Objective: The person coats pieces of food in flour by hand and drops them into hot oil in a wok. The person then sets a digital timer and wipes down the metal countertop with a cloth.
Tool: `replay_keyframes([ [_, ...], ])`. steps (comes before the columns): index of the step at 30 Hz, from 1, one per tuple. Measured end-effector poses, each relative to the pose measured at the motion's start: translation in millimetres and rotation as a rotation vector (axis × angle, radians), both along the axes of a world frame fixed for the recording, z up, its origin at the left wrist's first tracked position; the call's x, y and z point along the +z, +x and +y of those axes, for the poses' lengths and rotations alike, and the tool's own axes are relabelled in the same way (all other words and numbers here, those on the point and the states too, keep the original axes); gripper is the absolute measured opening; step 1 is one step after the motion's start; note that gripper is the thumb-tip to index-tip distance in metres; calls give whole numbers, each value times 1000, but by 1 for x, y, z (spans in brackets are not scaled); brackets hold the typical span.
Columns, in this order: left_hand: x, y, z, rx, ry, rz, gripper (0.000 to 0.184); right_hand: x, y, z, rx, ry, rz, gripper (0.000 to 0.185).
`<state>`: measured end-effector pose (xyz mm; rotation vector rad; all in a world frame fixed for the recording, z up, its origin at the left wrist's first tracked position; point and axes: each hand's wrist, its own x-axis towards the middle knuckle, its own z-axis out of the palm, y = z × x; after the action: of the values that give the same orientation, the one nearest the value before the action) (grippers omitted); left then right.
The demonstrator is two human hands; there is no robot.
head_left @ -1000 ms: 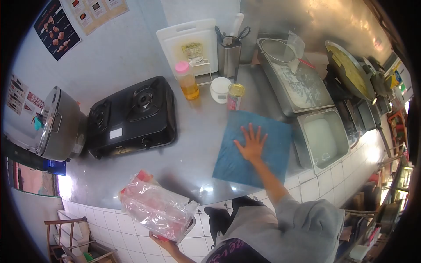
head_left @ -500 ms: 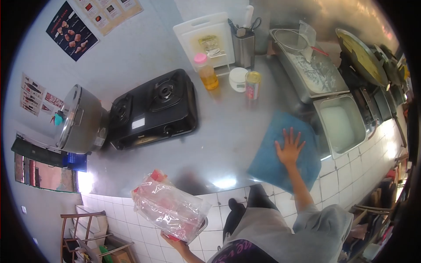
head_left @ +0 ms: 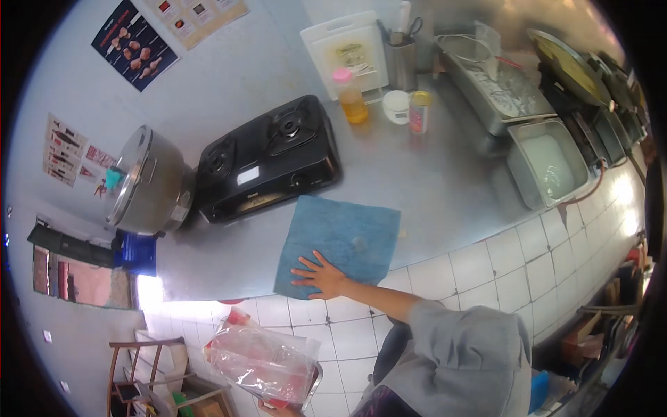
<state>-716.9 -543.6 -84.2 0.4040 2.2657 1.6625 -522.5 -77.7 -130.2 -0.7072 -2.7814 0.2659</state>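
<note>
My right hand [head_left: 321, 276] lies flat with fingers spread on a blue cloth [head_left: 347, 233]. The cloth is stretched out on the steel counter [head_left: 445, 181], partly over its front edge. Low in the view, my left hand [head_left: 276, 409] grips a metal tray [head_left: 317, 383], held in front of the counter. Clear plastic packaging with red parts [head_left: 264, 358] lies on the tray and covers most of it. The fingers of my left hand are mostly hidden under the load.
Behind the cloth stands a black two-burner stove [head_left: 267, 156], with a large lidded pot [head_left: 149, 181] to its left. An oil bottle [head_left: 352, 101], a white scale [head_left: 396, 108] and a can [head_left: 419, 113] stand farther back. Metal pans [head_left: 549, 160] line the right side.
My right hand has swept the blue cloth leftward along the counter, from beside the metal pans to in front of the stove. My left hand, still holding the tray, has moved slightly lower.
</note>
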Motion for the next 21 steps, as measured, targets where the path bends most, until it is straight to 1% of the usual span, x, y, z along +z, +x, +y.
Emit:
replay_keyframes([
  [1,-13,-10,0,8,35,52,114,-16,21,6,19,55,57,66],
  [2,-18,-15,5,-20,42,37,114,-26,48,9,34,109,108,65],
  [3,-21,-17,12,3,77,40,105,-21,78,12,5,117,90,65],
  [4,-27,-18,22,24,114,39,95,-8,114,19,-189,53,61,64],
  [5,-27,-16,36,-10,122,22,95,5,150,25,-387,-13,36,63],
  [6,-3,-3,64,2,49,3,83,11,184,30,-546,-16,35,63],
  [7,7,5,86,12,-25,-12,71,16,217,31,-706,-18,36,63],
  [8,-2,-1,99,-14,-10,30,56,21,246,24,-743,-11,31,63],
  [10,8,9,136,-72,-44,17,58,32,297,9,-1113,-1,68,63],
  [11,12,14,152,-93,-84,12,59,33,317,1,-1144,8,66,63],
  [12,-1,7,162,-124,-79,9,59,29,335,-7,-1190,32,71,60],
  [13,-15,1,172,-269,4,34,59,25,353,-15,-1233,58,75,56],
  [14,-27,-1,182,-412,90,63,59,18,369,-20,-1261,68,77,56],
  [15,-21,17,199,-441,103,63,59,8,387,-21,-1217,108,72,50],
  [16,14,60,226,-437,111,39,58,1,405,-23,-1171,149,66,44],
  [17,38,92,247,-431,115,18,58,-6,425,-29,-1197,158,72,44],
  [18,46,109,260,-455,124,23,58,-11,447,-39,-1166,109,200,42],
  [19,51,126,274,-482,164,-24,62,-17,470,-49,-1128,66,329,40],
  [20,54,143,285,-508,203,-74,67,-16,494,-61,-1147,79,336,40],
  [21,53,157,292,-527,210,-74,67,-13,518,-78,-1256,71,429,37],
])
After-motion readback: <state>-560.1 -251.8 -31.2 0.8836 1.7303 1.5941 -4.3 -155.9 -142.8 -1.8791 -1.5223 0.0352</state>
